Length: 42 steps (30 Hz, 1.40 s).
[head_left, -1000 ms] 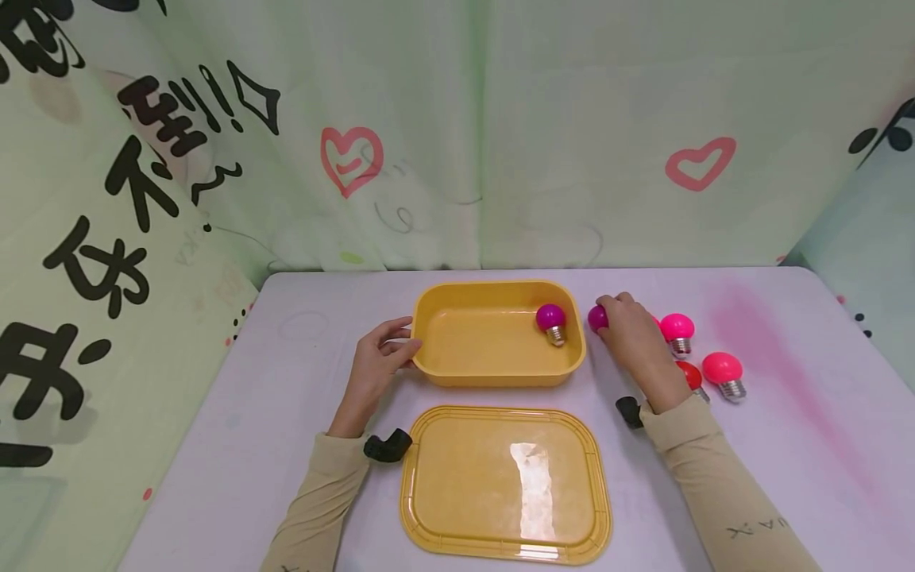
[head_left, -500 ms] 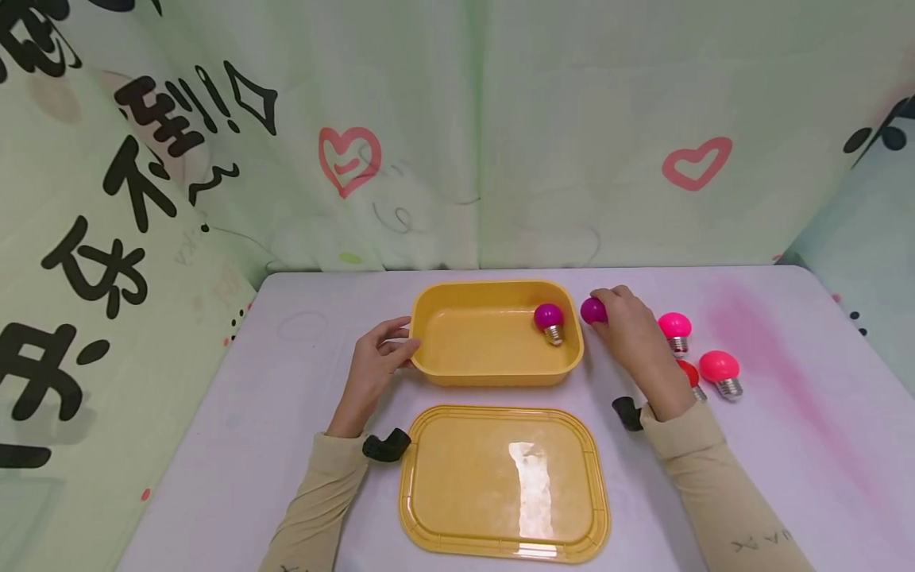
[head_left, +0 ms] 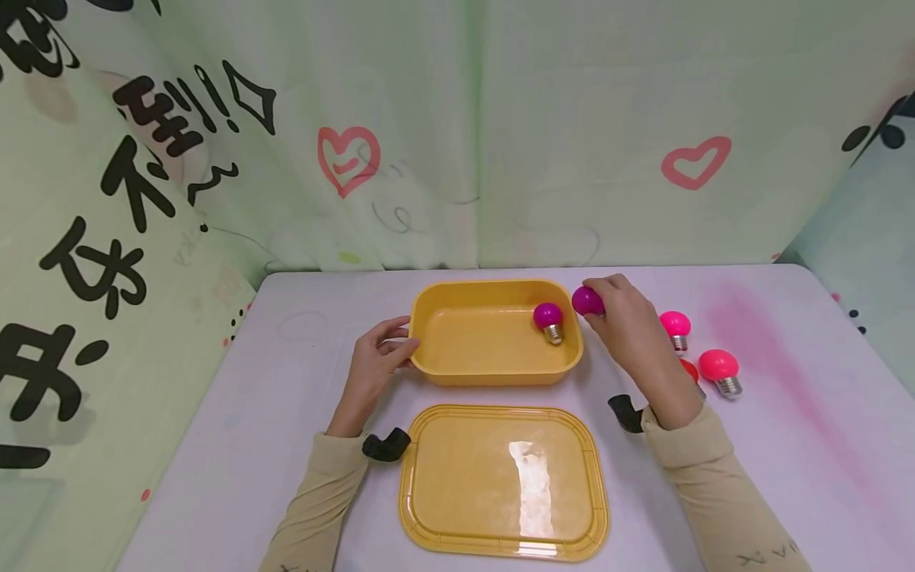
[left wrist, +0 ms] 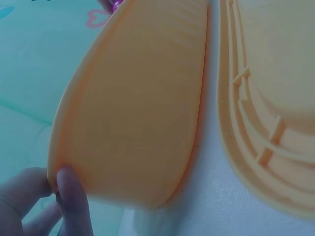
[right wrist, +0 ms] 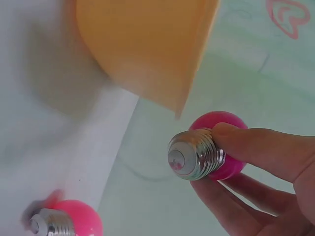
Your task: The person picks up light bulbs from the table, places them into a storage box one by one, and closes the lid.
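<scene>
Left, closer to the yellow box (head_left: 468,338), a purple bulb (head_left: 586,300) has been moved since the earlier frame. It is gripped by the fingers of the right hand (head_left: 632,330), just beside the far right corner, not yet inside. One other purple bulb (head_left: 548,314) is already in the box. On the bench (head_left: 801,445), to the right, a red bulb (head_left: 690,369), a far pink bulb (head_left: 675,322) and a near pink bulb (head_left: 719,365) are left. The box's left rim is pinched by the fingers of the left hand (head_left: 377,349). The yellow lid (head_left: 472,492) is laid nearer, not put on.
</scene>
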Available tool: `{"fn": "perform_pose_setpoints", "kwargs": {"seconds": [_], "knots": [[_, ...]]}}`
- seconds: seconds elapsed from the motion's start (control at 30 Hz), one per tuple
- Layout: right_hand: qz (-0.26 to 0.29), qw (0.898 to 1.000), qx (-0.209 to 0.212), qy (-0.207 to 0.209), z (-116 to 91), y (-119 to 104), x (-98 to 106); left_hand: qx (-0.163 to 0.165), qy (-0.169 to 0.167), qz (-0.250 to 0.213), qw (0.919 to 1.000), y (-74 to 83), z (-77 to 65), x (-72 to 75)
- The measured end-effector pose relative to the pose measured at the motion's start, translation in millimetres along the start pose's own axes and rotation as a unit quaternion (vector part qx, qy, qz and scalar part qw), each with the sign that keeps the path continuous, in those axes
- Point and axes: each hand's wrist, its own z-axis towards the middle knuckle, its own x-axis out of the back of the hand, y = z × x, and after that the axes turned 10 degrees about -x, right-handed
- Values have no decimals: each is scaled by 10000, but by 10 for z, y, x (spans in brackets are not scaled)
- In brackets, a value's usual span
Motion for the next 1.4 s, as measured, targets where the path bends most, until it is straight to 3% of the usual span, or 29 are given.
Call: {"fn": "perform_pose_setpoints", "kwargs": {"seconds": [0.37,0.83,1.13,1.4], "knots": [[150,9994,181,-273,-28,-196,39,56,34,-47,10000,4,9,2],[99,9980,332,-531,-44,-328,-156,46,42,-46,10000,-6,8,7],[119,9937,1077,-301,-31,-295,-362,36,5,-49,10000,-19,1,7],[91,9915,1260,-310,-38,-282,-500,-3,-25,-76,10000,-21,4,5]]}}
